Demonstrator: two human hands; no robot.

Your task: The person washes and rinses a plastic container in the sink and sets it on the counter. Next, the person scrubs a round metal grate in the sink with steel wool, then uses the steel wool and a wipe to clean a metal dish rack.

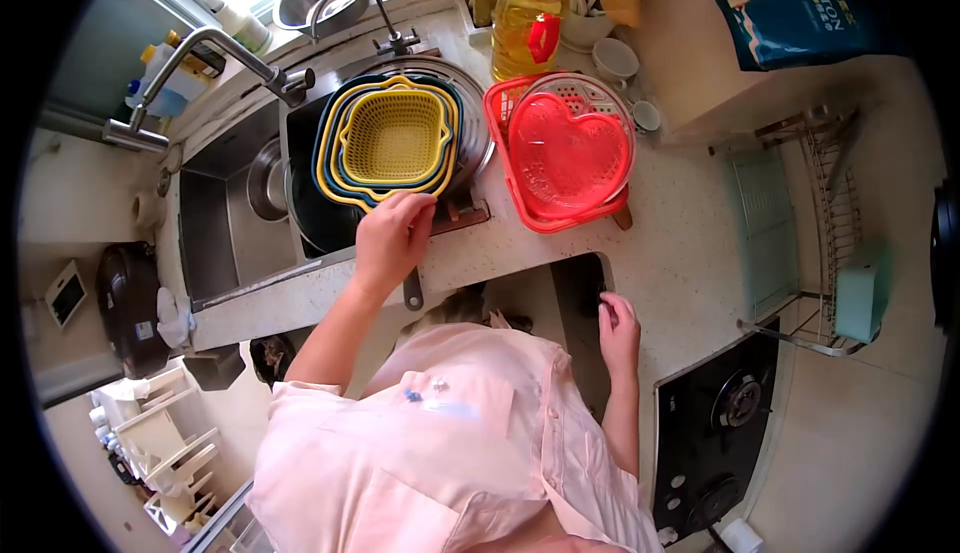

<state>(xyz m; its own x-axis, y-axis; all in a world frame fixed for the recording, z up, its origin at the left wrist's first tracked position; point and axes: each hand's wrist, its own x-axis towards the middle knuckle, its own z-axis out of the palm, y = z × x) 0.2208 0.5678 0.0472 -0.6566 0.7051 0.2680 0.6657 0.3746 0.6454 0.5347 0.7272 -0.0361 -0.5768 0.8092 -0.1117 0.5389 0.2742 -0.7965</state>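
Note:
A nested stack of yellow and dark blue drain baskets (395,135) rests over the right sink basin, on a dark pan. My left hand (393,238) is closed at the front rim of the stack, its fingers pinched on the yellow edge. To the right, on the counter, red plastic baskets (510,178) sit stacked, with a red heart-shaped basket (572,153) on top. My right hand (620,333) hangs by the counter's front edge, fingers loosely extended, with nothing seen in it.
Behind the baskets stand an oil bottle (527,23), a utensil holder (587,28) and small cups (615,58). A faucet (215,43) arches over the left sink basin (225,223), which holds a metal bowl (267,181). A gas stove (715,433) and wire rack (835,203) are at right.

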